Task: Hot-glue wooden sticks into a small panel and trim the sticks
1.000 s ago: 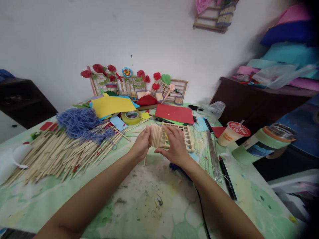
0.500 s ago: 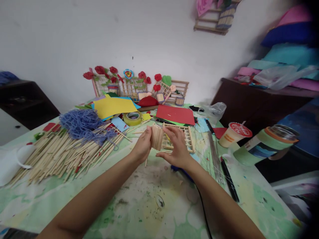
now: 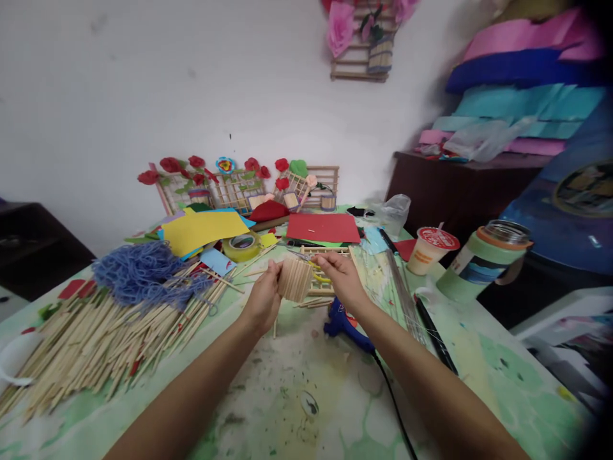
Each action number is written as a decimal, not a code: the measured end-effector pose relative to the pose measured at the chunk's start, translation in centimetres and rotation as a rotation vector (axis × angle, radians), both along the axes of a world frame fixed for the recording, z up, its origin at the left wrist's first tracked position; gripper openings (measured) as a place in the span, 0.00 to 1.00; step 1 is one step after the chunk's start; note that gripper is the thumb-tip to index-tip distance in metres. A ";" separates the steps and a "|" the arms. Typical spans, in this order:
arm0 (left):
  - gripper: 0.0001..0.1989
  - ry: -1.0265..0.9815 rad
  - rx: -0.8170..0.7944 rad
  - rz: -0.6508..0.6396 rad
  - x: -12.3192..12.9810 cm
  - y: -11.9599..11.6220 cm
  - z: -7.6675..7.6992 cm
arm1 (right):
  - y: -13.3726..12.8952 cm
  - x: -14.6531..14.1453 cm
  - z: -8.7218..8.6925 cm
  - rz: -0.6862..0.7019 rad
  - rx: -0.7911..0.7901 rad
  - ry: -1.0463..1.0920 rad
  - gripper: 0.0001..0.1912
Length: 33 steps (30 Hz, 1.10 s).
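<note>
The left hand (image 3: 261,298) has its fingers clamped on the edge of a flat, square stick panel (image 3: 294,281), held over the counter (image 3: 272,390) between both hands. The right hand (image 3: 342,276) bends its fingers in by the panel's right edge; I cannot tell if they pinch it. Holding it softly by the edges should keep the sticks straight. The pale wood makes thin ridges; the blue yarn (image 3: 136,271) looks curly and soft.

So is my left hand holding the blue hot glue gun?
No, your left hand holds the square panel of wooden sticks, while the blue hot glue gun lies on the table.
</note>
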<state>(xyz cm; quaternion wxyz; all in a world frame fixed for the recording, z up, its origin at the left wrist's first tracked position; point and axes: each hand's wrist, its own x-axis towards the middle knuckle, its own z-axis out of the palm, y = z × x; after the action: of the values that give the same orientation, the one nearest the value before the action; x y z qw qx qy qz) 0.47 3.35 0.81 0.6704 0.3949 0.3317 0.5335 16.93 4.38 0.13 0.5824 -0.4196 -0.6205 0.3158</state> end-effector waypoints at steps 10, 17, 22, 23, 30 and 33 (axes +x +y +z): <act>0.24 -0.086 -0.161 -0.048 -1.1 0.3 1.1 | -0.4 -0.1 0.8 0.131 -0.134 0.082 0.08; 0.08 -0.136 -0.070 0.162 -3.6 2.5 1.1 | -0.1 2.1 2.0 0.174 -0.246 0.301 0.12; 0.14 -0.037 0.191 0.168 -3.7 2.7 0.8 | 0.1 2.5 2.0 0.181 -0.288 0.359 0.13; 0.16 0.017 0.258 0.209 -3.5 2.5 0.8 | 0.0 2.4 2.0 0.183 -0.294 0.360 0.12; 0.32 0.694 0.851 0.209 -2.4 -0.1 1.8 | -1.3 0.9 2.2 0.273 -0.361 0.278 0.10; 0.37 0.784 0.948 0.047 -2.0 -0.7 1.8 | -1.9 0.1 2.2 0.293 -0.367 0.221 0.09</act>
<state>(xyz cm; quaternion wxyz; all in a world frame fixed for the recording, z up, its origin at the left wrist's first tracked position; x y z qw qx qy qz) -1.52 2.67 2.61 0.2379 0.8094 0.2890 0.4525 17.06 2.47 2.33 0.5089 -0.3869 -0.5395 0.5479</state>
